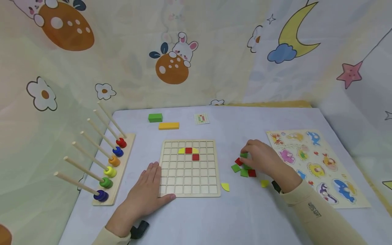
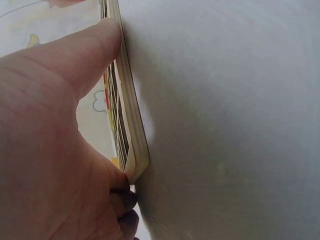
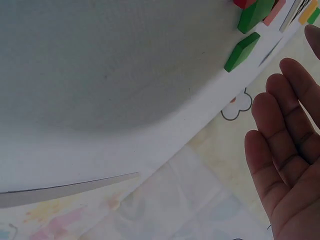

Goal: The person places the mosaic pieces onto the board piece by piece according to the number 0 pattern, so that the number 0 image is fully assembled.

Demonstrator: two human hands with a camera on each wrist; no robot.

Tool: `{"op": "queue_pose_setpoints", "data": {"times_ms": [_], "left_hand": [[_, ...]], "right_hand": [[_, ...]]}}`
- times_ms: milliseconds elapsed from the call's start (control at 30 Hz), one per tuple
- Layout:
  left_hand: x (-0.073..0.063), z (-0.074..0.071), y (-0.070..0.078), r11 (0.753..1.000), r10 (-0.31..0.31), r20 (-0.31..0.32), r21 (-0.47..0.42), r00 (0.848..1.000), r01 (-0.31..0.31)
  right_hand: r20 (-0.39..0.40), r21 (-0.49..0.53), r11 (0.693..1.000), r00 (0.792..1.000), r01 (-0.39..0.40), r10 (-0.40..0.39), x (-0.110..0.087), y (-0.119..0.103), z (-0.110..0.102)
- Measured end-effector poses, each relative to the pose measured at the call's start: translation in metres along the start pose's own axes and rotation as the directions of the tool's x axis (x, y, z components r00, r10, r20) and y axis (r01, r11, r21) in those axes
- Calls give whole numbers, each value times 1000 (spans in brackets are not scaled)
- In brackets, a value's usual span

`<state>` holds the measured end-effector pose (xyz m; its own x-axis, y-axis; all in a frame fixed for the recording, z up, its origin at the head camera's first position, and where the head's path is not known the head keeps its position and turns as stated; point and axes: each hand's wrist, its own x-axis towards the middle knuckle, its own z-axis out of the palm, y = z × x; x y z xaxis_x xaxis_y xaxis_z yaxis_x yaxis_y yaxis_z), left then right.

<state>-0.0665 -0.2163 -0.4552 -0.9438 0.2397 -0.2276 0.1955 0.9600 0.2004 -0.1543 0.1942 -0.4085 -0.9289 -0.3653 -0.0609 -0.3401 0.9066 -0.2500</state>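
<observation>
A wooden grid board lies flat on the table, with two red square tiles and two yellow curved tiles set near its top. My left hand rests at its left side, fingers straight along the edge and thumb on the front edge; in the left wrist view the thumb touches the board's rim. My right hand hovers over a loose group of green tiles and red tiles. In the right wrist view its gently bent fingers show apart from a green tile; the thumb is hidden there.
Left stands a peg rack with coloured rings. Behind the board lie a green block, an orange block and a small pattern card. A sticker-like picture board lies right. Loose yellow pieces sit nearby.
</observation>
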Motion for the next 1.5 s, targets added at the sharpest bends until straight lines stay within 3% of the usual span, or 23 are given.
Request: {"op": "queue_pose_setpoints", "data": {"times_ms": [433, 800, 1067, 1500], "left_hand": [[-1, -1, 0, 1000, 8, 0, -13, 1000, -8], [-2, 1, 1, 1000, 8, -8, -6, 1000, -8], [-1, 1, 0, 1000, 4, -6, 0, 1000, -4], [0, 1, 0, 1000, 0, 3, 4, 1000, 0]], "right_hand": [[22, -46, 999, 1000, 21, -20, 0, 4, 21], [51, -19, 997, 996, 69, -68, 6, 2, 17], [67, -10, 999, 997, 41, -40, 10, 8, 13], [54, -11, 998, 997, 62, -62, 12, 6, 17]]}}
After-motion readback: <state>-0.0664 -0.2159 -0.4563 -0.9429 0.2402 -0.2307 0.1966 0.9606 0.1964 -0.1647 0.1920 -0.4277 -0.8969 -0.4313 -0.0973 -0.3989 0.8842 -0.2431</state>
